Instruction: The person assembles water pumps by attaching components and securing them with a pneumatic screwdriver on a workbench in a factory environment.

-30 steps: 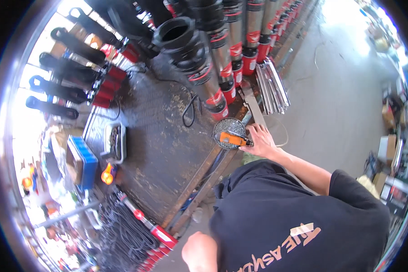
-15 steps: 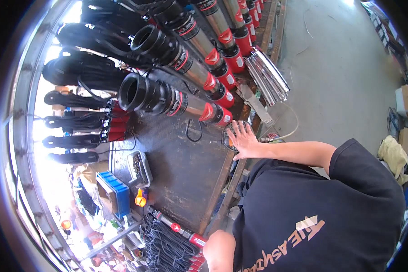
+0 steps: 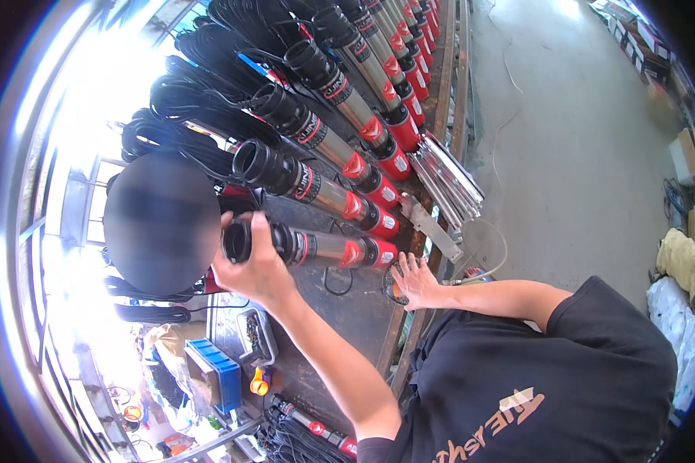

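Note:
A submersible pump (image 3: pixel 328 248), with a steel barrel, black collar and red base, lies nearest me in a slanting row on the dark workbench (image 3: pixel 316 332). My left hand (image 3: pixel 256 262) is wrapped round its black open end, thumb on top. At the red base, my right hand (image 3: pixel 417 282) has its fingers spread, over a round dark mesh-like piece (image 3: pixel 389 284) at the bench edge. What the right palm touches is hidden. Beyond lies another pump (image 3: pixel 316 189) of the same kind, with several more behind it.
Black cable coils (image 3: pixel 201 96) lie behind the pumps. Shiny metal strips (image 3: pixel 446 177) and a flat metal bracket (image 3: pixel 431 228) sit along the bench edge. A grey tray of small parts (image 3: pixel 269 355), an orange piece (image 3: pixel 260 381) and a blue crate (image 3: pixel 222 378) stand left. A blurred dark oval (image 3: pixel 162 224) hides some background.
My left hand has come up from the lower edge and taken hold of the nearest pump's black end. My right hand stays by the red base. The view has shifted.

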Available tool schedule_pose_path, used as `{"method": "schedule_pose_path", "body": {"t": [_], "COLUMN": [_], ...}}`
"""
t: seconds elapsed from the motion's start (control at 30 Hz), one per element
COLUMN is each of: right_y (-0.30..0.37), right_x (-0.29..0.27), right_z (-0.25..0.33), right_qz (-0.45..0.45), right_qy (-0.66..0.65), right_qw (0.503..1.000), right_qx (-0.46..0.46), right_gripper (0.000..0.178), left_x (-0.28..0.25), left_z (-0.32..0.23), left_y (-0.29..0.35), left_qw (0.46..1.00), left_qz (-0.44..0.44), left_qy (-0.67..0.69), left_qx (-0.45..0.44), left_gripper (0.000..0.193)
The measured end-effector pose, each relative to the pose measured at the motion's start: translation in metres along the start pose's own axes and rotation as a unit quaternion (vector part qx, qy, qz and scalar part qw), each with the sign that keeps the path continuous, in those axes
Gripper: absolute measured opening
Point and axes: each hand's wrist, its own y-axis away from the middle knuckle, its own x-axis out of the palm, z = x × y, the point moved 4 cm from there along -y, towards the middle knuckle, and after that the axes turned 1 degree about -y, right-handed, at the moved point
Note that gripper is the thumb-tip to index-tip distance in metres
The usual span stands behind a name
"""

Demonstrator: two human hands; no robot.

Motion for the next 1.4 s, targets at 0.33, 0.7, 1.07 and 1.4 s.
{"method": "schedule_pose_path", "body": {"t": [0.33,0.7,1.07,1.4], "right_y": [0.004,-0.043,-0.216,-0.104], "right_x": [0.0,-0.162,-0.35,-0.392], "right_z": [-0.019,0.114,0.174,0.235], "right_qz": [-0.049,-0.319,-0.652,-0.2], "right_qy": [-0.015,-0.299,-0.309,-0.295], "right_qw": [0.999,0.878,0.693,0.79], "right_qx": [0.006,-0.196,-0.008,-0.499], "right_gripper": [0.109,0.074,0.073,0.06], "left_x": [-0.113,-0.203,-0.246,-0.249], "left_z": [-0.079,-0.086,-0.149,-0.129], "left_y": [0.035,0.085,0.167,0.166], "left_qw": [0.988,0.989,0.972,0.865], "left_qz": [-0.133,-0.088,0.178,0.402], "left_qy": [0.027,-0.113,0.117,0.253], "left_qx": [0.075,0.039,0.095,0.161], "left_gripper": [0.032,0.029,0.013,0.03]}}
